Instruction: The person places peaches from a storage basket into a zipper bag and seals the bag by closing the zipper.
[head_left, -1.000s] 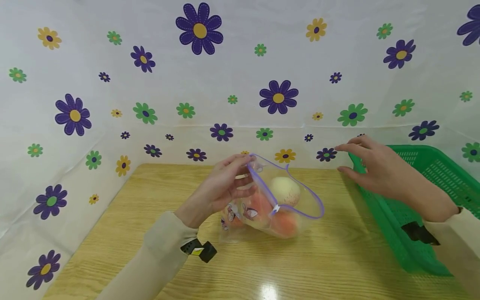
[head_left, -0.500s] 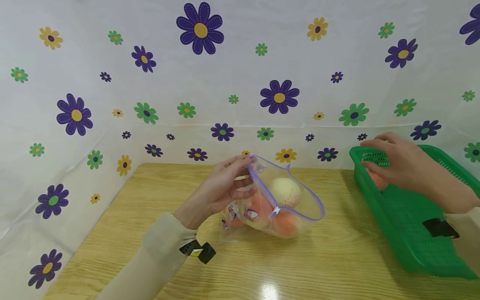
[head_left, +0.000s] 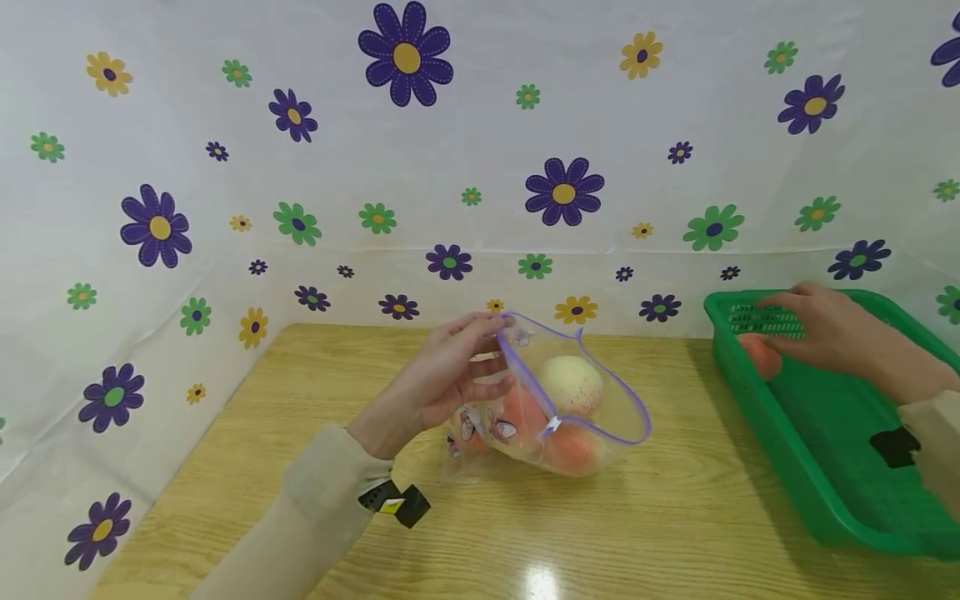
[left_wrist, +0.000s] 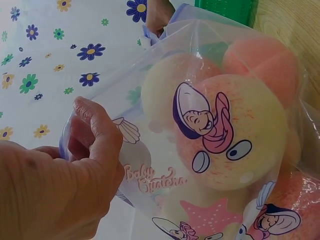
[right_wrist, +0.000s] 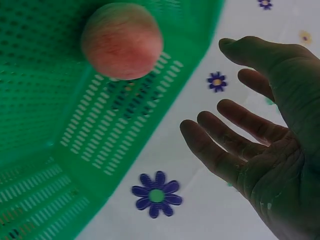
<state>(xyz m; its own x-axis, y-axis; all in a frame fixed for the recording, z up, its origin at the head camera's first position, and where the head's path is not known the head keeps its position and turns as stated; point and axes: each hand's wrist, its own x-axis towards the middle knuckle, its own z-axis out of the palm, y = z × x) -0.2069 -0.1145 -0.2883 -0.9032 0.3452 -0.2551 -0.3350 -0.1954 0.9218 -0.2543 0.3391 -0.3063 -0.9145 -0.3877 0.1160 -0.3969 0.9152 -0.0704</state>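
My left hand [head_left: 442,371] pinches the rim of a clear zip bag [head_left: 501,427] with a purple zipper and white slider. The bag's mouth gapes toward the right. Inside lie several peaches, among them a pale one [head_left: 572,385] on top. Through the printed film in the left wrist view, a yellow and red peach [left_wrist: 250,130] shows beside the left hand [left_wrist: 65,185]. Over the green basket, my right hand [head_left: 832,333] has its fingers spread and holds nothing. A reddish peach [head_left: 761,357] sits below it, apart from the right hand [right_wrist: 280,165] in the right wrist view.
The green plastic basket [head_left: 787,467] stands at the right of the wooden table [head_left: 322,417]. A white flower-patterned cloth [head_left: 480,150] rises behind and on both sides. Each wrist wears a black strap, one seen on the left wrist [head_left: 393,500].
My right hand has moved right, from beside the basket's left rim to over its inside, and the peach there has come into view. The left hand and bag stay nearly still.
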